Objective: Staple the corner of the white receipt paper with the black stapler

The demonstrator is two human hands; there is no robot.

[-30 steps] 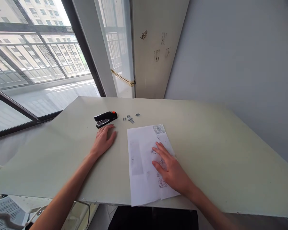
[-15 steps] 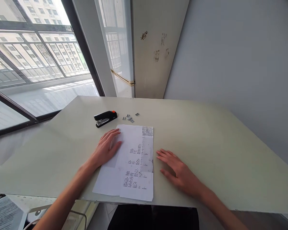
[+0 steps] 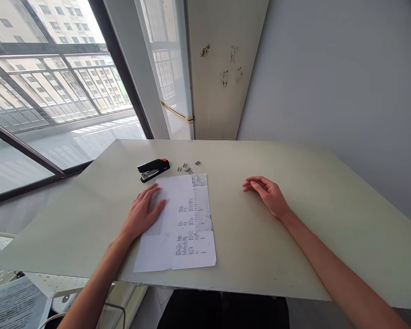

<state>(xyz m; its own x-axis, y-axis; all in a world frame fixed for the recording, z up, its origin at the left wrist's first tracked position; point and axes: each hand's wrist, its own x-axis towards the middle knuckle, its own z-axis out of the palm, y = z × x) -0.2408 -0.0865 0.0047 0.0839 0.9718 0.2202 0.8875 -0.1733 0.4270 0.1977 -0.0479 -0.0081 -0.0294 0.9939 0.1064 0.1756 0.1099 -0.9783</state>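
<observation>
My left hand (image 3: pixel 144 211) lies with its fingers stretched on the left edge of the printed paper sheets (image 3: pixel 183 256), fingertips close to the upper left corner. The sheets carry small dark print and a denser block at the top right. My right hand (image 3: pixel 264 194) is over the table to the right of the paper, apart from it; its fingers are loosely extended, the thumb near them, and nothing shows in it. A black stapler (image 3: pixel 154 170) with an orange-red button lies just beyond my left hand. Several small staple strips (image 3: pixel 188 169) are scattered beside it, behind the paper.
Pale table (image 3: pixel 315 219) runs under everything, its front edge near my lap. Behind it stands a fridge (image 3: pixel 222 109) with stains, next to a grey wall (image 3: pixel 332 68). A white shelf (image 3: pixel 55 282) with printed papers and a cable sits below the table at the left.
My right hand has moved away from the paper, forward and right, and its fingers have drawn closer together. The sheets have turned slightly, their top edge shifting left; my left hand stays on them.
</observation>
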